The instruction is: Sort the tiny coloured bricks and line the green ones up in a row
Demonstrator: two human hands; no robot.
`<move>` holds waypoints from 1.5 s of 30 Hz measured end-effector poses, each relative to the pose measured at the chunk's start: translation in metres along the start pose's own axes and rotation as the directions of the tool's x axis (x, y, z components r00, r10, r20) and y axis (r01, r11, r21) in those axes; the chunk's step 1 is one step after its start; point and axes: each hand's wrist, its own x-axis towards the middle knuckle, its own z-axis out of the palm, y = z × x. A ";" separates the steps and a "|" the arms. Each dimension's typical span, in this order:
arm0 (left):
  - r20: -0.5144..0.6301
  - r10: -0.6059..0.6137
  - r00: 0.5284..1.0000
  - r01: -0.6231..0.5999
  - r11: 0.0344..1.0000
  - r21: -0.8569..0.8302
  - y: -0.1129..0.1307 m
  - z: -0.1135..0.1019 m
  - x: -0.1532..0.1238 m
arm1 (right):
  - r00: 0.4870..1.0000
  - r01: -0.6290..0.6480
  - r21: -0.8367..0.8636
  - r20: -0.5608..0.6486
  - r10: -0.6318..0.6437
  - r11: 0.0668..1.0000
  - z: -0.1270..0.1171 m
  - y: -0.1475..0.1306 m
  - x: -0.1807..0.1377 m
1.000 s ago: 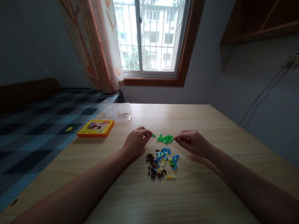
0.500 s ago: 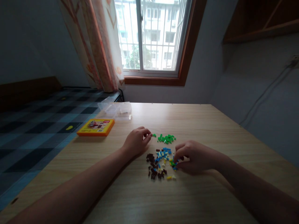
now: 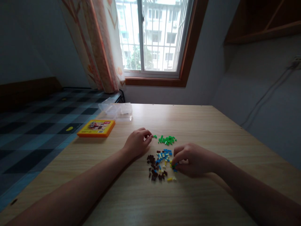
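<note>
right hand [image 3: 192,158] at the mixed brick pile [image 3: 160,164], fingertips pinched nearly shut on its right edge, and whether they hold a piece is too small to tell. left hand [image 3: 136,142] curled, tips together beside a lone green brick [image 3: 155,136]. table [image 3: 188,201] stretches wide to the right.

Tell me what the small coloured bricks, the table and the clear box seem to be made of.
The bricks look like moulded plastic: bright solid colours, finish too small to judge. The table is wood or wood-look laminate: pale grain lines, smooth, faintly reflecting the window. The clear box seems thin transparent plastic; the table shows through it.
</note>
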 end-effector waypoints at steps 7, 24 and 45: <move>-0.005 0.008 1.000 -0.008 1.000 -0.004 -0.001 0.001 -0.001 | 0.999 0.033 -0.014 -0.008 -0.033 0.999 0.004 0.002 0.000; -0.001 0.004 1.000 -0.004 1.000 0.003 0.003 -0.001 0.000 | 0.999 -0.025 -0.133 -0.030 0.021 0.991 0.007 -0.005 0.003; -0.001 0.004 1.000 -0.004 1.000 0.002 0.002 -0.001 0.000 | 0.998 -0.029 -0.226 -0.054 0.017 0.974 0.009 -0.005 0.006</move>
